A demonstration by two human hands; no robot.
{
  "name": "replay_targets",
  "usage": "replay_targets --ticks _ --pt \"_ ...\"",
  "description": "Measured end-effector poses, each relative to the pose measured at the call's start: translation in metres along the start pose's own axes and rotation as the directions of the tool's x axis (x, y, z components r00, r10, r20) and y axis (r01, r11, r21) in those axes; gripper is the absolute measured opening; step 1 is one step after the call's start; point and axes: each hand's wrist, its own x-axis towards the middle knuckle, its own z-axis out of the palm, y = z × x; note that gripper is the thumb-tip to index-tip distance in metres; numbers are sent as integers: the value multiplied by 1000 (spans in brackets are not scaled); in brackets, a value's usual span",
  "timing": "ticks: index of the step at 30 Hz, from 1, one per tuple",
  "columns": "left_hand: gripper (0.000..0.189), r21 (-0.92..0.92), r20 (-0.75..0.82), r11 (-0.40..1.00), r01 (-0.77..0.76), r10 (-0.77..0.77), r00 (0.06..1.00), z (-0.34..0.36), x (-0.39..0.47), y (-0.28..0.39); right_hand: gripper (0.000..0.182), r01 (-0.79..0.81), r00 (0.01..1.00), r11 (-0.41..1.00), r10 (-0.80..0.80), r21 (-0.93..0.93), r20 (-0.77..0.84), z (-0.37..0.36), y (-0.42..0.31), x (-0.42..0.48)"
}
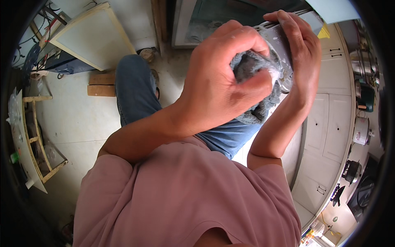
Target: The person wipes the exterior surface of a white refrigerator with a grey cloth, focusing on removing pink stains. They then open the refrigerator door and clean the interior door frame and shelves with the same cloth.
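My left hand is curled around a wet grey cloth, which has whitish foam where it bunches between thumb and fingers. Its knuckles press close to a flat grey panel, perhaps plastic or metal, that is spotted with suds and droplets. My right hand grips this panel along its right side, with the fingertips bent over the far edge. The cloth lies against the panel's near left part. Both things are held up above my lap; my left hand and the cloth hide much of the panel.
A white-framed glass door or window stands ahead. White cabinets run along the right, their counter bearing pots and a rice cooker. On the left are a leaning framed board, a brown box and a wooden frame.
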Motion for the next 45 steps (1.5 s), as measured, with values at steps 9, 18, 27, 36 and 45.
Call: replay_targets --ticks 9,18,27,36,45 --pt "25 -54 -27 988 147 -148 989 4 -42 -26 31 -60 998 996 62 68 -29 -1 2 -1" --pt "25 1 -69 1000 13 -12 998 6 -11 -3 32 -55 998 996 57 64 -29 1 1 0" --pt "22 -68 -49 988 142 -145 988 4 -27 -13 32 -65 998 994 67 83 -20 -1 1 2" --pt "21 -16 -6 990 140 -140 990 4 -26 -9 31 -70 997 992 73 106 -22 -3 4 -2" --pt "23 -48 2 997 64 -64 998 5 -9 -1 32 -75 997 991 76 107 -4 -6 3 -3"
